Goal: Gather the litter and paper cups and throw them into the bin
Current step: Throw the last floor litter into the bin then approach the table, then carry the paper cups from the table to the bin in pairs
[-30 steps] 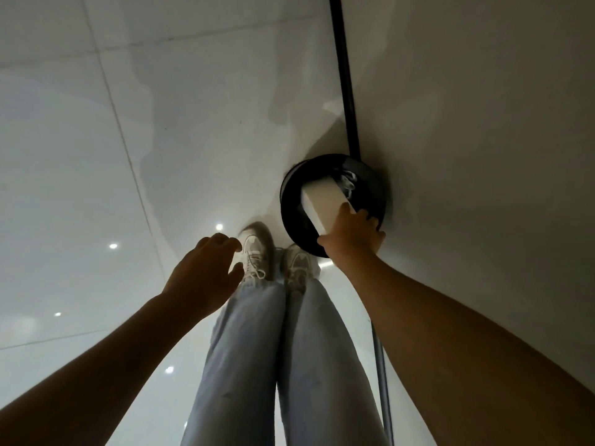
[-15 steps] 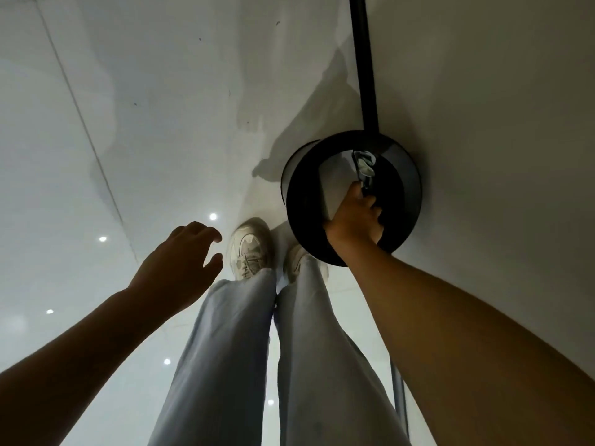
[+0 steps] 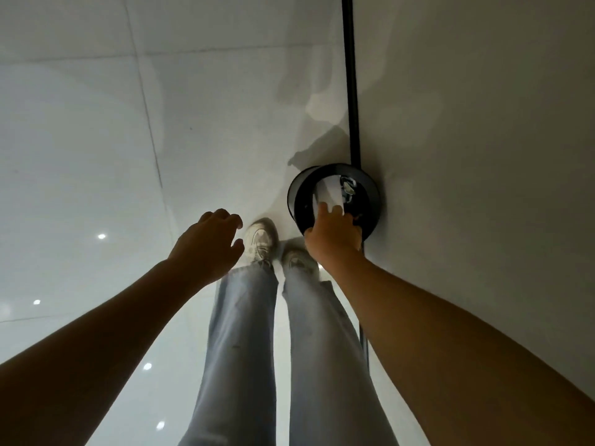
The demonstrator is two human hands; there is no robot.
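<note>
Paper cups (image 3: 329, 194) sit over the mouth of the black bin (image 3: 370, 207), which stands against the wall at about one o'clock from our shoes (image 3: 261, 239). Our right hand (image 3: 333, 235) grips them at the rim. Our left hand (image 3: 207, 243) hangs loosely curled, holding nothing, at nine o'clock from the bin.

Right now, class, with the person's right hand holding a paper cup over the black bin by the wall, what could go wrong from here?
1. The right hand grips the paper cup near the bin rim on the person's side, so on release it might clip the rim and fall to the floor.
2. Other litter already lies inside, so the cup could perch on it rather than drop fully in.
3. The left hand hangs free and holds nothing, so nothing steadies the bin if it is knocked.
</note>
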